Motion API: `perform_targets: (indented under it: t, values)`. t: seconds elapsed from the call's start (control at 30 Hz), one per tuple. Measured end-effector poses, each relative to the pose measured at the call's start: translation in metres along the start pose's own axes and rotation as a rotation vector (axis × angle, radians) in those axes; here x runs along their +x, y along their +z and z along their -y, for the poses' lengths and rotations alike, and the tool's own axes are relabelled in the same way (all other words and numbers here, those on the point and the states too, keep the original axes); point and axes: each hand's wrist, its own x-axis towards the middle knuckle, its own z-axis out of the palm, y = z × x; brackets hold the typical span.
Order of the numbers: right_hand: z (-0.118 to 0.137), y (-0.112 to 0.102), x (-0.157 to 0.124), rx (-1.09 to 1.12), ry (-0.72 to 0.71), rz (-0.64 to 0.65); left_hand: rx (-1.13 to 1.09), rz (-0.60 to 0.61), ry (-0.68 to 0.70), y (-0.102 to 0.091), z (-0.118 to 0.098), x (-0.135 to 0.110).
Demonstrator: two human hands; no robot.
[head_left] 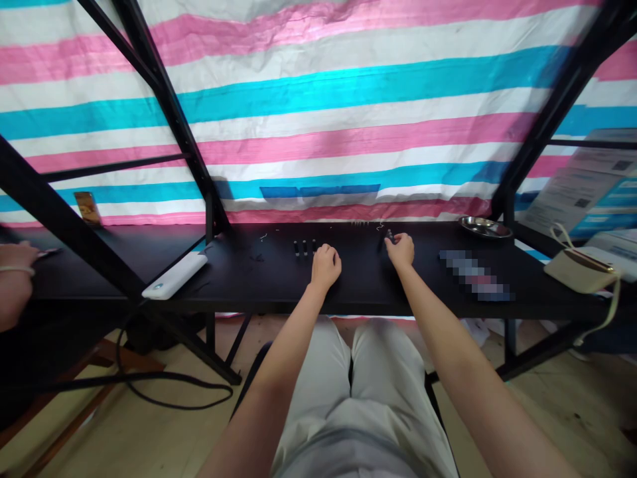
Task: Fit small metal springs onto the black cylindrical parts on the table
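Note:
On the black table, three small dark cylinders with a light band, the middle one [305, 247] among them, stand in a short row. My left hand [326, 265] rests just right of the row, its fingers curled closed beside the rightmost cylinder. Whatever those fingers may hold is hidden. Farther right, my right hand [401, 251] pinches a small dark cylindrical piece [390, 235] between thumb and fingers, at the table's rear half. A few tiny light pieces [359, 223] lie in a line near the back edge, too small to name.
A white oblong device [175, 275] lies at left. At right are a round metal dish [484, 227], a blurred-out flat item [475, 273] and a cream pouch [581, 269]. Black frame posts [174, 113] flank the striped sheet [348, 93]. Another person's hand [17, 259] is far left.

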Motion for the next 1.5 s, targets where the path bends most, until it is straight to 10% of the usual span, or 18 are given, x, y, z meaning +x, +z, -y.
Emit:
perform_targets:
  t: [0.67,0.93,1.1,1.5]
  values:
    - [0.014,0.008,-0.004,-0.195,-0.225,0.324,-0.103,-0.022,0.079,0.000,-0.001,-0.001]
    - [0.042,0.003,-0.045,-0.006,-0.389,0.206,-0.204,0.091,0.096,0.000,-0.003,-0.002]
    - [0.048,-0.002,-0.073,0.122,-0.699,0.355,-0.233,0.167,0.134,0.002,0.001,-0.002]
    - [0.050,-0.001,-0.079,0.153,-0.778,0.355,-0.288,0.122,0.046,0.005,0.001,-0.001]
